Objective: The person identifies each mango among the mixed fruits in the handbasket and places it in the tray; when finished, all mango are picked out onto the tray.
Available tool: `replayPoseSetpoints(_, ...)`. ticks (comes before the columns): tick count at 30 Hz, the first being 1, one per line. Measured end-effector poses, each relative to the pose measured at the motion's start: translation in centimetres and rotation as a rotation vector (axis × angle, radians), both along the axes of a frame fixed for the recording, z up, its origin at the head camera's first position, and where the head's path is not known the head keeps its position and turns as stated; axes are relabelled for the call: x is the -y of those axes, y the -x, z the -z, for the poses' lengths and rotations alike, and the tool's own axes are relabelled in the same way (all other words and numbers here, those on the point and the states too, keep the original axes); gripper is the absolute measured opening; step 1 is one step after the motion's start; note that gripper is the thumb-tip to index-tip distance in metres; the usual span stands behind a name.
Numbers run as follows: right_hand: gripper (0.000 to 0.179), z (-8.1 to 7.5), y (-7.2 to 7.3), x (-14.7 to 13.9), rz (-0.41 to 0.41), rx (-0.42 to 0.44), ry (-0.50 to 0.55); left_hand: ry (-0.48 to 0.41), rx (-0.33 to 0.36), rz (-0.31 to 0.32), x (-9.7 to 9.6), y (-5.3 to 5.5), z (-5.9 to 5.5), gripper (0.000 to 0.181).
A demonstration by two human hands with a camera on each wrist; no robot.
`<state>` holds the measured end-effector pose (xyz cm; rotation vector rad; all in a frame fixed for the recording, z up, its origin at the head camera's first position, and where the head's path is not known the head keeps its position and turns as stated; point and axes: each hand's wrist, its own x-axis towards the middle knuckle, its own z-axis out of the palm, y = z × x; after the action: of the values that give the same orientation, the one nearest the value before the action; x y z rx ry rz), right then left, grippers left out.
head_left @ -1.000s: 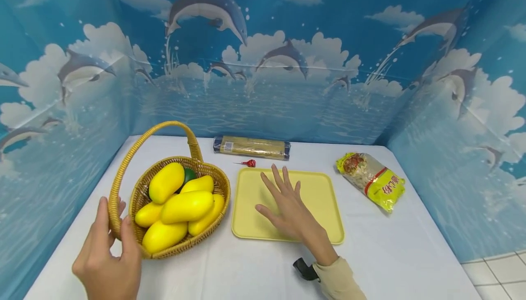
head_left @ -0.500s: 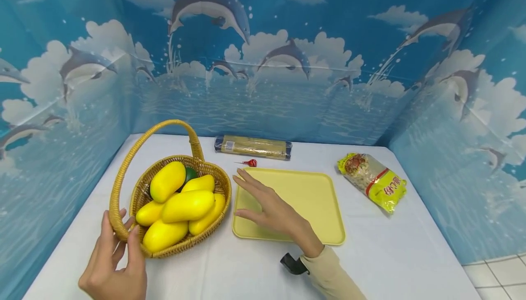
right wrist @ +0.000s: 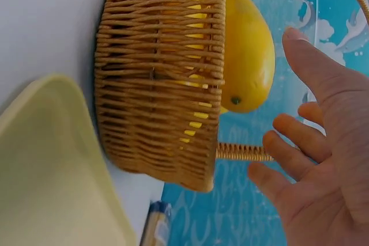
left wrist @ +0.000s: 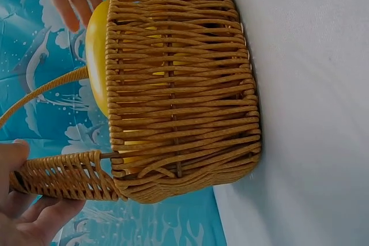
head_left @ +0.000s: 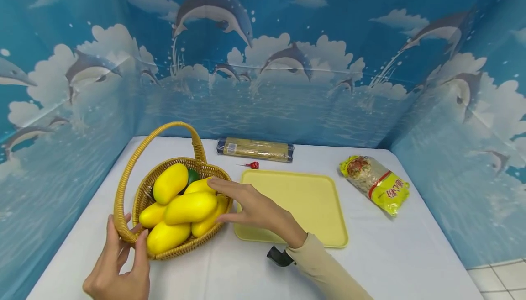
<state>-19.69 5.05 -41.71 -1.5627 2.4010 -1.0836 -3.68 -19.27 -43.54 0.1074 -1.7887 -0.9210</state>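
Note:
A brown wicker basket (left wrist: 184, 90) stands at the left of the table, heaped with several yellow mangoes (head_left: 191, 207). Among them, part of a dark green thing (head_left: 192, 176) shows. My left hand (head_left: 119, 268) grips the near base of the arched basket handle (head_left: 139, 156), thumb on one side and fingers on the other, as the left wrist view shows. My right hand (head_left: 256, 206) reaches over the basket's right rim with fingers spread and nothing held. Its fingertips overlap the mangoes in the head view; in the right wrist view, a gap separates thumb and mango (right wrist: 251, 56).
A yellow tray (head_left: 300, 199) lies right of the basket, partly under my right forearm. Behind it are a small red-headed item (head_left: 254, 165) and a long wrapped pack (head_left: 256, 149). A yellow-and-clear food bag (head_left: 376, 183) lies at the right. Dolphin-print curtains (head_left: 263, 99) enclose the table.
My right hand has moved left from over the tray to the basket's right side. My left hand has closed in on the handle base. The basket stays in place.

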Motion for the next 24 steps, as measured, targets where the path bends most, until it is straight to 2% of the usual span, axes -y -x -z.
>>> replayPoseSetpoints(7,0.080,-0.1,0.1,1.9,-0.050,0.014,-0.002,0.009,0.108,-0.024,-0.2,-0.6,-0.6,0.099)
replayPoseSetpoints(12,0.080,0.0,0.6,2.9,-0.071,0.014,-0.026,0.003,0.110,0.015,0.0,-0.4,-0.6,0.096)
replayPoseSetpoints(20,0.085,0.5,1.1,3.5,-0.079,-0.001,-0.038,0.006,0.113,0.021,0.4,-0.3,-0.1,0.090)
replayPoseSetpoints(24,0.085,0.9,1.2,3.4,-0.070,0.008,-0.032,0.038,0.167,0.007,0.6,-0.6,-0.1,0.088)
